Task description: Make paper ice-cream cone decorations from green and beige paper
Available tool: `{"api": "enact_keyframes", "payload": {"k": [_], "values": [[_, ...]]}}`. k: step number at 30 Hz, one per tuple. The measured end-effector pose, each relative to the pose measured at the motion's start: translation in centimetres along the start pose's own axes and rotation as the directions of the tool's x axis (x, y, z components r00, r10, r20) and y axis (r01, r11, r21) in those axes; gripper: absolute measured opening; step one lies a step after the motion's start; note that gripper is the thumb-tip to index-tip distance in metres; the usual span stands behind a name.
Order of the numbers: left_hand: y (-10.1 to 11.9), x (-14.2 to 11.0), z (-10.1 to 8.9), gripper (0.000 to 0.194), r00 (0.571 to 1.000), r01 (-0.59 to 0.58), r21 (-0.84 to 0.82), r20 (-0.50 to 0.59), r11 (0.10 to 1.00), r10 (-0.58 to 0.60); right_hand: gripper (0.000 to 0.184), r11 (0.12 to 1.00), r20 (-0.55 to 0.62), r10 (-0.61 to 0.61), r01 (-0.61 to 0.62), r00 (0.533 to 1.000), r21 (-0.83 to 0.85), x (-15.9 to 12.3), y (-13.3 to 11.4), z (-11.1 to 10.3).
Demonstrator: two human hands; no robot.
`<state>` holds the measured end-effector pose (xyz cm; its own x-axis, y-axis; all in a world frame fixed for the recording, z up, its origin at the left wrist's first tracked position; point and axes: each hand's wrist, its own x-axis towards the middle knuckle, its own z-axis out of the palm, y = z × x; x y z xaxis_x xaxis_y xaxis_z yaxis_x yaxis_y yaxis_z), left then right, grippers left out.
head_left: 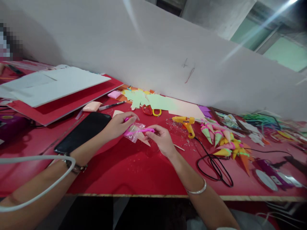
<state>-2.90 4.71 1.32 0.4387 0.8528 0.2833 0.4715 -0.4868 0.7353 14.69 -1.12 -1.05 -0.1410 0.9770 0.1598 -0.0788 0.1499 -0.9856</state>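
Note:
My left hand [121, 124] is closed on a small clear plastic packet [134, 136] with bright pink, clay-like material in it. Out of the packet stretches a pink strand [145, 130], its far end pinched between the thumb and fingers of my right hand [160, 138]. Under the packet lies a pale peach paper piece [144, 140], partly hidden by my hands. A thin white stick [178, 147] rests beside my right wrist. Close to my left forearm is a black phone [83, 132] lying flat on the table.
A yellow glue gun [185, 123] with a coiled black cord [213, 169] lies right of my hands, near several small paper cones [225, 140]. Scissors [151, 110] and green paper [158, 101] are behind. White and red boards [59, 84] stand left; a purple device [275, 174] is right.

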Motion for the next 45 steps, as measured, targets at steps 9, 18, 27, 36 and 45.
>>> {"api": "enact_keyframes", "payload": {"k": [9,18,27,36,45], "values": [[0.0,0.0,0.2,0.031,1.0,-0.016,-0.005,0.007,1.0,0.016,0.019,0.991,-0.145,-0.08,0.062,0.986,-0.123,0.3,0.4,-0.5],[-0.1,0.0,0.1,0.03,1.0,-0.028,-0.025,0.0,0.999,0.028,0.018,0.984,-0.101,0.026,-0.008,0.995,0.175,0.4,0.7,-0.2],[0.3,0.2,-0.7,0.031,0.999,0.037,-0.062,0.028,0.997,-0.036,0.024,0.994,-0.138,-0.009,0.024,0.99,0.11,0.5,0.4,-0.4],[0.3,0.0,-0.5,0.023,0.861,-0.11,0.118,0.508,0.987,0.036,0.012,0.969,-0.17,-0.02,0.061,0.985,0.239,0.5,0.6,-0.3],[1.1,-0.3,-0.2,0.03,0.933,-0.281,0.24,0.294,0.929,0.206,0.014,0.992,-0.203,-0.068,0.088,0.977,0.091,0.4,0.8,0.0]]}}
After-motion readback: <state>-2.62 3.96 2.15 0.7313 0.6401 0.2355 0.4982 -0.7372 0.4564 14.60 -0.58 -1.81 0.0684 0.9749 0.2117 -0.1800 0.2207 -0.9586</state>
